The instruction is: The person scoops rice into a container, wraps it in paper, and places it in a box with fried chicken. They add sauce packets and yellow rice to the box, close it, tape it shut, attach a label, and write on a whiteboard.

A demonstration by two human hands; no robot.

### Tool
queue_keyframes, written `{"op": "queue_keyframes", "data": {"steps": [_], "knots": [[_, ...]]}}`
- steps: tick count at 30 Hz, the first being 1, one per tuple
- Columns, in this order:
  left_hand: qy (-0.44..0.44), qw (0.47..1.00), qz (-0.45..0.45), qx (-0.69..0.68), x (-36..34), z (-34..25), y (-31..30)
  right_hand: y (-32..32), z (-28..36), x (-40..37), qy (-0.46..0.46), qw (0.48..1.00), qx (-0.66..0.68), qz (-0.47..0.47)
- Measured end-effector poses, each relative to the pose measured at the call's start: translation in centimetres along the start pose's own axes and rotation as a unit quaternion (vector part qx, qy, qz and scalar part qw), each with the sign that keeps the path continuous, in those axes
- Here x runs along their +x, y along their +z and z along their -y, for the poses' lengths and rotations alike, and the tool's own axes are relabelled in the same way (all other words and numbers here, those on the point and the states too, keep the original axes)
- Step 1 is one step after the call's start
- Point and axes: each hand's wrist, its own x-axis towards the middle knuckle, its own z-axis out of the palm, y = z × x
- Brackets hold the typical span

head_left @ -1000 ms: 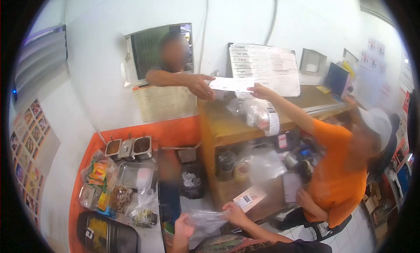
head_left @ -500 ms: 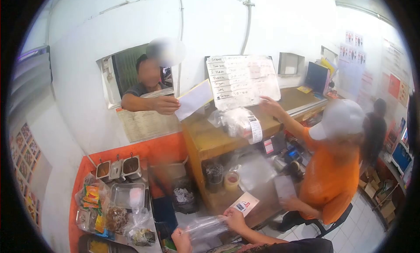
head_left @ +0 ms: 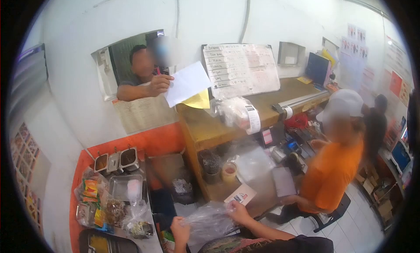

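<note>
A clear plastic bag (head_left: 205, 221) stretches between my two hands at the bottom of the view, crumpled and see-through. My left hand (head_left: 180, 230) is closed on its left side. At the bag's upper right edge, the fingers of my right hand (head_left: 238, 212) pinch the plastic. Just beyond my right fingertips lies a printed tan card (head_left: 240, 195) on the lower desk surface. A roll of tape (head_left: 229, 171) stands behind the card, beside a dark container (head_left: 210, 162).
A person at the wall window holds a white sheet (head_left: 188, 83) with a yellow one. At right stands a co-worker in an orange shirt (head_left: 339, 174), holding a flat grey item (head_left: 284, 181). Left of me, a counter carries metal pans (head_left: 128, 158) and food packets (head_left: 91, 189).
The person at the window has raised and tilted the sheets. The co-worker's arm has come down from near the whiteboard. My hands still hold the bag, now more bunched; the view has shifted slightly.
</note>
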Motion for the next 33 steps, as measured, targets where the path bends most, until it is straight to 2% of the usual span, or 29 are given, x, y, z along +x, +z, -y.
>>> {"op": "queue_keyframes", "data": {"steps": [1,2,3,5,6,8,9,10,12,13,15,16,18,19,21,22,23,24,25,26,27,29,31,33], "knots": [[-0.036,0.998,-0.019,0.038,1.5,2.7,-0.4,0.5,-1.3,0.1,-0.009,0.999,-0.017,-0.031],[-0.071,0.994,-0.04,0.075,2.1,3.2,-0.5,-0.3,0.0,0.4,0.025,0.997,-0.009,-0.077],[-0.004,0.985,-0.108,0.134,1.8,3.7,0.1,-0.2,-0.4,0.4,0.004,0.998,0.004,-0.069],[0.126,0.929,-0.242,0.248,0.4,1.0,0.8,0.6,-1.3,0.8,-0.039,0.998,0.032,-0.046],[0.249,0.885,-0.26,0.294,-0.5,-2.1,0.6,0.6,0.5,0.3,-0.026,0.998,0.062,0.007],[0.316,0.928,-0.069,0.184,-0.7,-2.7,2.6,1.2,3.1,-0.5,-0.052,0.994,0.036,0.09],[0.341,0.931,0.029,0.124,-0.4,-2.2,3.5,1.5,3.9,-0.9,-0.065,0.989,0.023,0.132],[0.315,0.94,0.045,0.125,0.1,-0.7,4.6,1.7,4.3,-1.3,-0.07,0.985,0.022,0.155],[0.266,0.953,0.075,0.127,1.3,2.6,6.4,2.3,0.7,-0.9,-0.144,0.984,-0.05,0.097],[0.267,0.956,0.039,0.118,1.6,2.2,5.7,2.5,-1.4,-0.2,-0.182,0.977,-0.086,0.065],[0.27,0.958,-0.03,0.098,1.8,-0.4,3.5,0.9,-5.1,1.4,-0.063,0.987,-0.145,0.03],[0.266,0.96,-0.032,0.08,1.5,-1.9,3.0,0.3,-6.2,1.5,-0.001,0.984,-0.177,0.013],[0.258,0.964,-0.037,0.045,0.1,-4.7,2.2,-1.0,-1.6,2.6,0.055,0.989,-0.114,-0.07],[0.307,0.947,-0.077,0.052,-1.4,-5.6,1.2,-1.5,1.4,3.0,0.082,0.987,-0.08,-0.113],[0.41,0.898,-0.159,-0.014,-3.5,-6.2,0.4,-1.7,5.6,2.6,-0.022,0.996,-0.052,-0.069],[0.45,0.871,-0.188,-0.055,-3.5,-5.1,1.2,-1.9,7.6,2.2,-0.074,0.995,-0.039,-0.046],[0.462,0.863,-0.202,-0.035,-2.7,-2.1,2.9,-2.0,9.1,1.0,-0.121,0.992,-0.026,-0.019],[0.444,0.876,-0.183,0.049,-1.3,3.2,5.6,-2.0,10.1,0.0,-0.166,0.986,-0.012,0.009],[0.404,0.9,-0.125,0.107,-0.1,7.6,7.3,-1.9,10.5,-0.3,-0.218,0.975,0.004,0.035],[0.354,0.921,-0.082,0.138,0.8,9.5,7.7,-0.3,2.6,1.3,-0.26,0.961,-0.086,0.033],[0.249,0.951,-0.021,0.181,1.0,7.2,5.8,-0.1,-0.6,0.6,-0.213,0.974,-0.071,-0.007],[0.208,0.969,-0.103,0.08,1.6,4.0,3.9,-0.8,-3.5,2.1,-0.125,0.987,-0.043,-0.09],[0.142,0.978,-0.152,-0.015,-0.2,1.6,3.1,-1.6,2.0,1.7,-0.09,0.985,-0.029,-0.145],[0.215,0.952,-0.212,-0.042,-4.0,-7.1,-0.5,-2.2,10.2,2.0,-0.057,0.977,0.036,-0.203]]}}
